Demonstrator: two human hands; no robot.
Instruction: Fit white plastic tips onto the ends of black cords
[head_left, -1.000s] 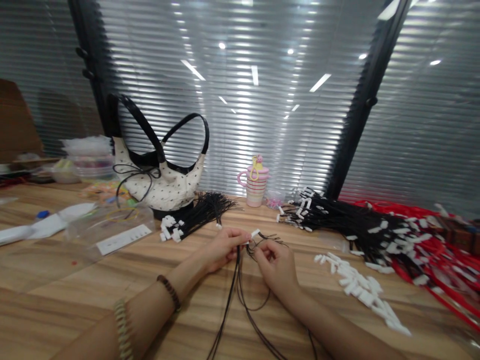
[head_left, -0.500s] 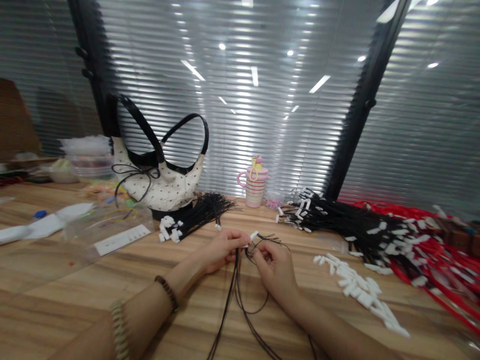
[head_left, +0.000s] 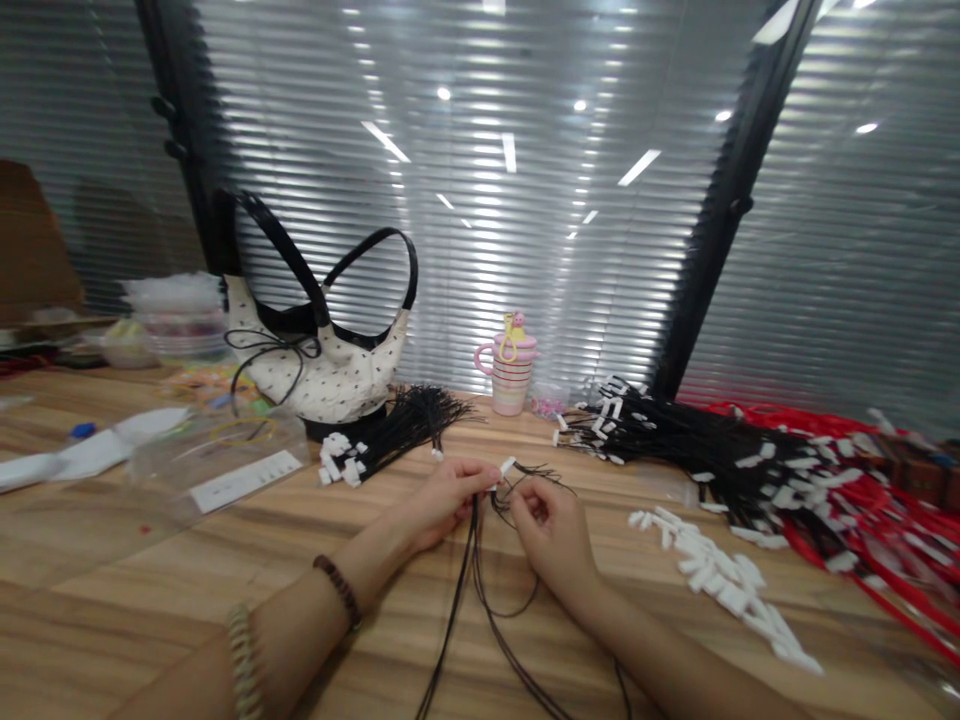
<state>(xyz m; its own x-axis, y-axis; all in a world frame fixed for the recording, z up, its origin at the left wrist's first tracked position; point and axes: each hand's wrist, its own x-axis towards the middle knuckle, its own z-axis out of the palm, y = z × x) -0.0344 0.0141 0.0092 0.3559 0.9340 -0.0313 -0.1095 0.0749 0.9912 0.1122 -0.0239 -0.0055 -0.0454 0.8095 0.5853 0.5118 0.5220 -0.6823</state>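
Near the middle of the wooden table, my left hand [head_left: 454,492] pinches a small white piece [head_left: 508,466] and the tops of several thin black cords [head_left: 459,610], which hang down toward the near edge. Just to its right, my right hand [head_left: 553,520] has thumb and forefinger pressed together by the thin loose cord ends [head_left: 541,473]. What its fingertips grip is too small to make out. The two hands are close but apart.
A spotted bag [head_left: 330,375] stands back left beside a black cord bundle [head_left: 412,425]. A pink striped cup [head_left: 512,375] is at the back. Rightward lie white pieces [head_left: 724,585], more black cords [head_left: 690,440] and red straps [head_left: 892,530]. A clear plastic bag [head_left: 172,460] lies left.
My right hand has shifted very slightly away from the white piece. My left hand keeps its pinch almost unmoved.
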